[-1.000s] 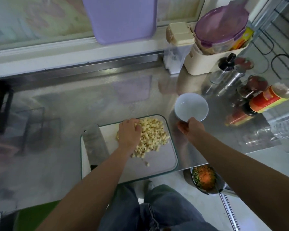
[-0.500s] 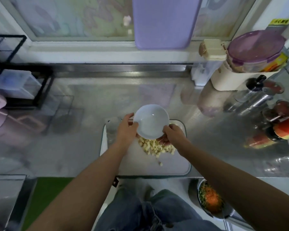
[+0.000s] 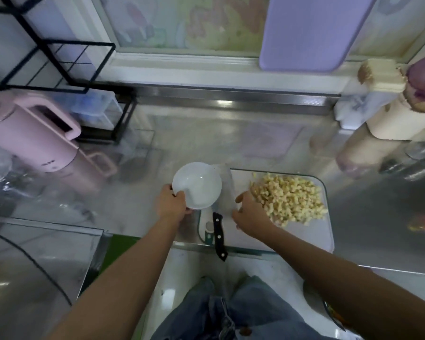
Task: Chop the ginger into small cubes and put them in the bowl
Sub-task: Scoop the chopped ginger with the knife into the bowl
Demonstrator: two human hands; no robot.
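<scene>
A pile of small pale-yellow ginger cubes [image 3: 290,197] lies on the white cutting board [image 3: 312,234]. My left hand [image 3: 171,204] grips the near rim of an empty white bowl [image 3: 196,184], held at the board's left end. My right hand [image 3: 249,213] hovers with loosely spread fingers at the left edge of the ginger pile, holding nothing. A cleaver lies between my hands, its broad blade [image 3: 225,185] partly under the bowl and its black handle [image 3: 219,235] pointing towards me over the counter edge.
The steel counter [image 3: 182,143] carries a pink kettle [image 3: 35,141] and a black wire rack [image 3: 66,65] at the left. A cream container [image 3: 388,114] and steel canisters stand at the right. A purple board [image 3: 312,33] leans on the window behind.
The bowl went from my right hand at the right of the board, over the ginger in both hands, to my left hand at the board's left end. My right hand let go and now hovers by the pile.
</scene>
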